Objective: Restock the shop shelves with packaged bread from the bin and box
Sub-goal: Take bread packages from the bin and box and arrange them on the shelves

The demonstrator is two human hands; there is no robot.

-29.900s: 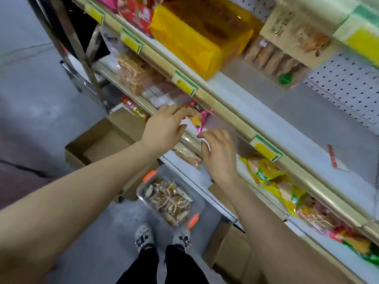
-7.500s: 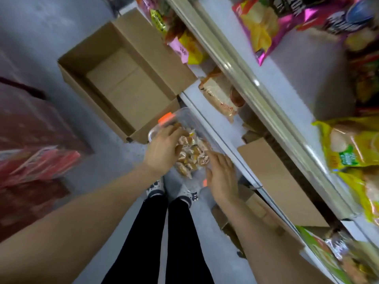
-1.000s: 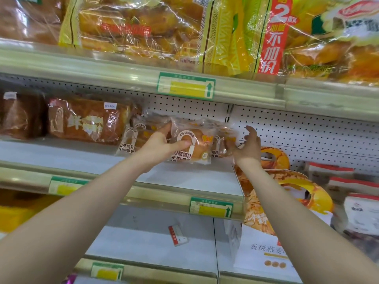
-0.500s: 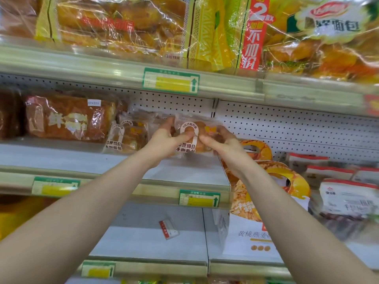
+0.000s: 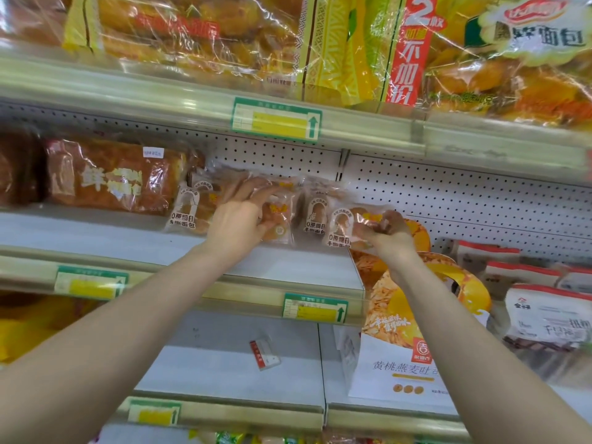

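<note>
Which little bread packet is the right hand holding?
The rightmost small bread packet, at the row's end: the right hand pinches it, while the left hand touches another.

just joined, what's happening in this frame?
A person is stocking small clear-wrapped bread packs on the middle shelf. The left hand rests on one pack in the row standing against the pegboard. The right hand pinches another pack at the row's right end, apparently setting it in place. A large brown loaf sits to the left, and the shelf below is mostly bare.
</note>
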